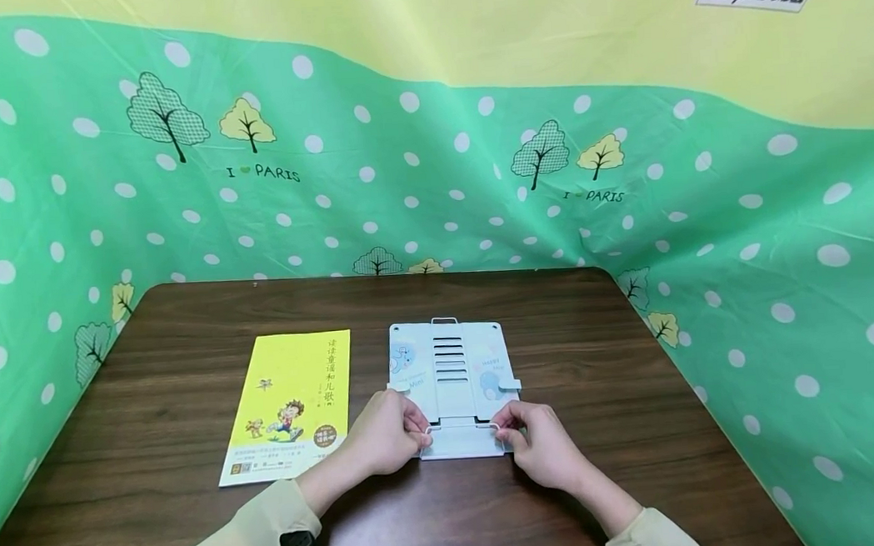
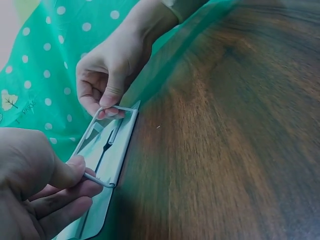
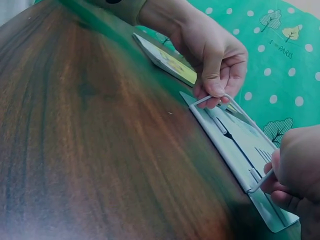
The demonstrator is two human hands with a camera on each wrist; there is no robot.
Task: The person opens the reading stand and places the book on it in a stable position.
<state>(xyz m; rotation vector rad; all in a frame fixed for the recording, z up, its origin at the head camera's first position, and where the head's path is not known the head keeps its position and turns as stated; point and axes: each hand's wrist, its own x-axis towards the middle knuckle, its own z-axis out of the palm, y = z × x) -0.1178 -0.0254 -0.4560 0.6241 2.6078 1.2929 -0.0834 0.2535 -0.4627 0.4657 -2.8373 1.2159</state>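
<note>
A light blue book stand (image 1: pixel 456 405) with slots and printed pictures lies flat on the table in the head view. My left hand (image 1: pixel 386 430) is at its lower left, pinching one corner of the wire support (image 2: pixel 100 181) between thumb and fingers. At the lower right, my right hand (image 1: pixel 549 446) pinches the opposite corner of that same wire. Both wrist views show the wire frame (image 3: pixel 252 122) raised at an angle off the panel, its ends still joined to the stand's edge. Fingers partly cover the wire's corners.
A yellow children's book (image 1: pixel 293 382) lies left of the stand, close to my left forearm. The dark wooden table (image 1: pixel 642 427) is bordered at the back and sides by a green dotted curtain (image 1: pixel 402 192).
</note>
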